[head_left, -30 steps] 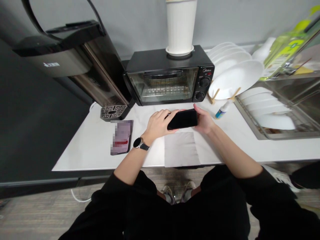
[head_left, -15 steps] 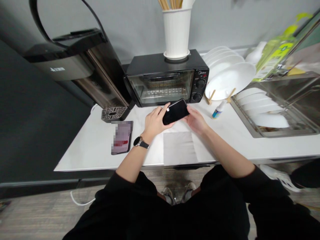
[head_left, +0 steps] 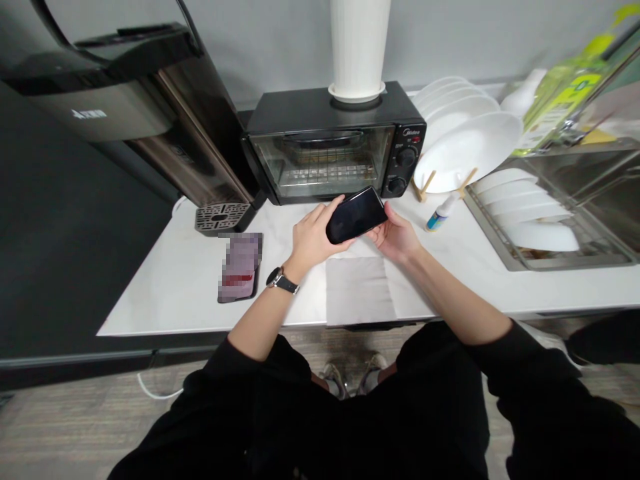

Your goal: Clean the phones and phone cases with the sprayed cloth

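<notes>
A black smartphone (head_left: 356,217) with a dark screen is held above the counter, tilted up to the right. My left hand (head_left: 314,235), with a watch at the wrist, wraps round its left end. At its lower right corner, my right hand (head_left: 397,235) grips the edge between thumb and fingers. Below the phone a grey cloth (head_left: 359,291) lies flat, its near side at the counter's front edge. Right of my right hand stands a small spray bottle (head_left: 442,213) with a blue label. Another phone (head_left: 241,268), its screen pixelated, lies left of my left wrist.
A black toaster oven (head_left: 325,160) stands behind my hands, with a white cup (head_left: 359,50) on top. A tall drinks dispenser (head_left: 165,127) is at the left. White plates (head_left: 465,150) stand in a rack at the right, beside a sink (head_left: 505,250) with stacked dishes.
The view has shifted a little, so the cup's top has left the picture. Both hands keep their hold on the smartphone, and the bright reflection on its screen has gone.
</notes>
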Tool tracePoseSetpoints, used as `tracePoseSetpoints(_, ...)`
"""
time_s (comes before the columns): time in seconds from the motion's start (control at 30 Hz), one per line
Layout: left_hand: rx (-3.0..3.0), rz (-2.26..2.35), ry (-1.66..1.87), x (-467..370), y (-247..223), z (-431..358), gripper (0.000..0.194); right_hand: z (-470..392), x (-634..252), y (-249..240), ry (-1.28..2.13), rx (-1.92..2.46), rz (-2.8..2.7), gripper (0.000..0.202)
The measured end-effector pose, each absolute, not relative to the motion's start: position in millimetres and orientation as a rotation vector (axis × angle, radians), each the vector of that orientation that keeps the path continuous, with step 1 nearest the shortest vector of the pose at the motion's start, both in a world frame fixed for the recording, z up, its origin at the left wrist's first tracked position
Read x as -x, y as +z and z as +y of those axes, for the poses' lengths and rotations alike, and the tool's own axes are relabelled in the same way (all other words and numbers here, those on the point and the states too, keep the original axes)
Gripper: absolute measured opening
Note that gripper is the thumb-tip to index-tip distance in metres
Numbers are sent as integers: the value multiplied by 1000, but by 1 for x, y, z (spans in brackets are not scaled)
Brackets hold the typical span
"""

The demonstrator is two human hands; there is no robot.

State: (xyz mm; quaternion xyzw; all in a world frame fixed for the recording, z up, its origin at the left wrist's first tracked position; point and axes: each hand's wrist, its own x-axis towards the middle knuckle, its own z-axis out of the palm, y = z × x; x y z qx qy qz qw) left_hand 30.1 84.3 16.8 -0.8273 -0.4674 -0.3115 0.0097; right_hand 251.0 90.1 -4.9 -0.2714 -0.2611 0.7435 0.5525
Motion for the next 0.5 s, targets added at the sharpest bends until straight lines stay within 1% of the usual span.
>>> tracePoseSetpoints(0.17, 2632, -1452, -977, -30, 19, 82, 96, 89, -252, -4, 1779, 656, -635, 24)
tracePoseSetpoints(0.27, 2699, -1450, -1029, -31, 17, 82, 100, 90, -251, -5, 1743, 670, -660, 20)
tracePoseSetpoints(0.4, 2778, -1410, -1220, -33, 16, 84, 92, 94, -246, -10, 1613, 694, -719, 17)
tracePoseSetpoints(0.5, 2822, -1386, -1319, -34, 16, 86, 87, 96, -241, -15, 1479, 721, -780, 26)
